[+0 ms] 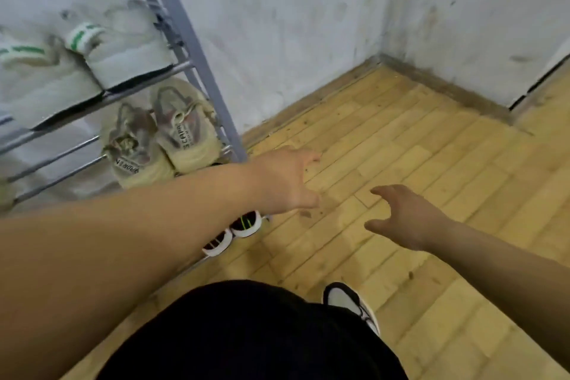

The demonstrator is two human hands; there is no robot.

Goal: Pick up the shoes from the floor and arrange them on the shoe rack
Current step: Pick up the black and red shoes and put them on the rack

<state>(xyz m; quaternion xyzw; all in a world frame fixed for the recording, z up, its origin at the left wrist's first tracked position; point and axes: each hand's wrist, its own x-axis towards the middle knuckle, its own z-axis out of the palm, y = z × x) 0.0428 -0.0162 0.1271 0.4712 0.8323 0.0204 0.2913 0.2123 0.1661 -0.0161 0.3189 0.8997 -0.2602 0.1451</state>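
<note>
A grey metal shoe rack (pixel 197 49) stands at the left against the wall. A pair of white shoes with green stripes (pixel 123 46) rests on an upper shelf. Below it sits a pair of beige sneakers (pixel 166 136). At the rack's foot, the toes of a dark pair with white soles and a green line (pixel 243 224) show under my left forearm. My left hand (pixel 287 179) reaches out over the floor, right of the rack, fingers apart, holding nothing. My right hand (pixel 404 219) hovers beside it, fingers spread and empty.
The wooden floor (pixel 416 148) runs to a room corner with stained white walls (pixel 293 25). A door edge shows at the far right. My own foot in a black and white shoe (pixel 351 302) stands on the floor below my hands, beside dark clothing.
</note>
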